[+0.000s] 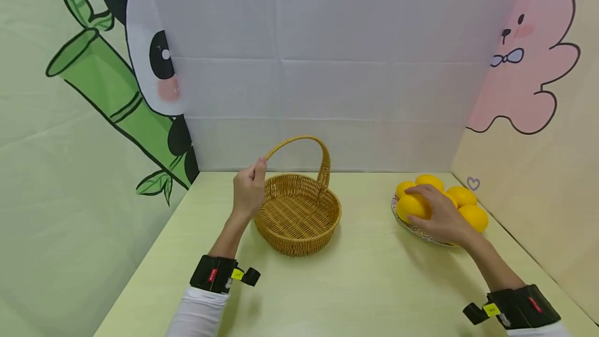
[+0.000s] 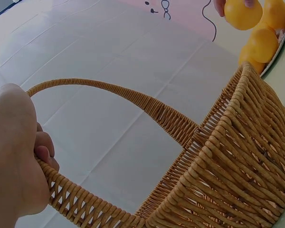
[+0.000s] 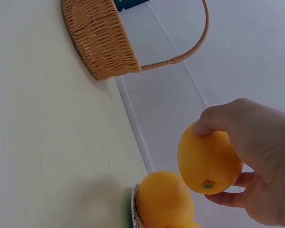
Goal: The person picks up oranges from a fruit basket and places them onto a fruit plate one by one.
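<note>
My left hand grips the arched handle of a round wicker basket on its left side. The basket stands on the table with its bare woven bottom showing. In the left wrist view, my curled fingers wrap the handle. On the right, my right hand holds an orange between thumb and fingers, above a patterned plate. Several more oranges lie on that plate, partly hidden by my right hand. In the right wrist view, the held orange shows its green stem end.
The pale table ends at a white back wall. To the right, the plate sits near a cream side wall; a green wall with a painted panda borders the left. The basket's handle rises above its rim.
</note>
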`<state>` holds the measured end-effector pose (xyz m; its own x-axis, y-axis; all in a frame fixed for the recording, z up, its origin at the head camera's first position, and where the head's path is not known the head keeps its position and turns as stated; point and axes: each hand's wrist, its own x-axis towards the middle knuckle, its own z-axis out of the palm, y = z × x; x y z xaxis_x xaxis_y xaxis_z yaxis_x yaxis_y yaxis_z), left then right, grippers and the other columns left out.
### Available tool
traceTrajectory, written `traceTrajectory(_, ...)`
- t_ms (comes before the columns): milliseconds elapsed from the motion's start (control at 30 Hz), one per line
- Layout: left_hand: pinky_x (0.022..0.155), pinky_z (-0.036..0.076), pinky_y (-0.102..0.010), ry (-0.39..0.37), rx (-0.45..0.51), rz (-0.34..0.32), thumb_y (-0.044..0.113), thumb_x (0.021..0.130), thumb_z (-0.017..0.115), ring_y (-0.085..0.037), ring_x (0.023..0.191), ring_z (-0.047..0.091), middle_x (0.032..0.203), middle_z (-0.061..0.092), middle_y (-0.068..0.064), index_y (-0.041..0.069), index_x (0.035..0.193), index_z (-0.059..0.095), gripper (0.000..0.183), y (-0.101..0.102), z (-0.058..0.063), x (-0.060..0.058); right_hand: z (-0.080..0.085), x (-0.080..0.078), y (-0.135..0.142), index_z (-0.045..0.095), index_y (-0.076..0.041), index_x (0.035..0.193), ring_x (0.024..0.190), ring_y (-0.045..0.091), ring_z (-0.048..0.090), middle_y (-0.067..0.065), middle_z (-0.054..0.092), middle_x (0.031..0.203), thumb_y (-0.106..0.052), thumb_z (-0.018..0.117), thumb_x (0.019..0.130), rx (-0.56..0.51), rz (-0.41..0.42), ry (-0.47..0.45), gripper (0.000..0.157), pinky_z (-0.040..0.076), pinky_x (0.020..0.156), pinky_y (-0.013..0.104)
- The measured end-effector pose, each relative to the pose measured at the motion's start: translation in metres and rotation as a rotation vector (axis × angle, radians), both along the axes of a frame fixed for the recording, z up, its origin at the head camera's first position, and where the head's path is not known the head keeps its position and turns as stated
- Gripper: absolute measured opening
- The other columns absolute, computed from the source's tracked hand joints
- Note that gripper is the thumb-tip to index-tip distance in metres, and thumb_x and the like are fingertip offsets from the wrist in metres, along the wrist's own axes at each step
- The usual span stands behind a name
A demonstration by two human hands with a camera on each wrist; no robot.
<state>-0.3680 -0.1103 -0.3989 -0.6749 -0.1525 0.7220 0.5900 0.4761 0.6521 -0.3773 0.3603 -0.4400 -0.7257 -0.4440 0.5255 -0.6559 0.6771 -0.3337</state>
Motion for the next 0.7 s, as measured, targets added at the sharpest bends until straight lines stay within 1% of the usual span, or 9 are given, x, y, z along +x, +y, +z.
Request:
traceTrajectory(100, 0.034, 0.014, -0.021, 0.007, 0.002, 0.001, 0.037, 0.112, 0.043, -0.001, 0.036, 0.018, 0.048, 0.026, 0.002, 0.016, 0.057, 0.032, 0.06, 0.0, 0.0, 0.0, -0.004, 0.0, 0.007, 0.06, 0.002, 0.133, 0.12, 0.036, 0.051, 0.019, 0.055, 0.136, -0.006, 0.083, 0.08, 0.033, 0.006, -0.007, 0.059, 0.044, 0.096, 0.061)
traceTrajectory(233, 0.034, 0.014, -0.022, 0.009, 0.003, 0.003, 0.037, 0.112, 0.043, 0.0, 0.036, 0.018, 0.048, 0.026, 0.001, 0.016, 0.057, 0.032, 0.06, 0.0, 0.001, 0.0, -0.011, -0.001, 0.014, 0.061, 0.002, 0.131, 0.119, 0.035, 0.051, 0.018, 0.055, 0.134, -0.006, 0.085, 0.077, 0.082, 0.012, -0.001, 0.06, 0.044, 0.097, 0.06)
traceTrajectory(500, 0.034, 0.015, -0.021, 0.004, 0.006, 0.008, 0.04, 0.112, 0.042, -0.002, 0.036, 0.019, 0.047, 0.027, 0.001, 0.014, 0.056, 0.032, 0.062, 0.0, 0.0, 0.0, -0.024, -0.005, 0.024, 0.062, 0.004, 0.13, 0.121, 0.036, 0.048, 0.02, 0.053, 0.134, -0.003, 0.088, 0.074, 0.139, 0.052, 0.04, 0.062, 0.043, 0.099, 0.061)
traceTrajectory(700, 0.035, 0.014, -0.021, 0.011, 0.002, 0.02, 0.036, 0.112, 0.043, -0.001, 0.036, 0.019, 0.048, 0.027, 0.003, 0.015, 0.057, 0.033, 0.06, 0.001, -0.001, -0.001, -0.03, -0.007, 0.028, 0.062, 0.003, 0.132, 0.12, 0.036, 0.049, 0.02, 0.052, 0.135, -0.001, 0.087, 0.073, 0.2, 0.045, 0.074, 0.063, 0.046, 0.097, 0.06)
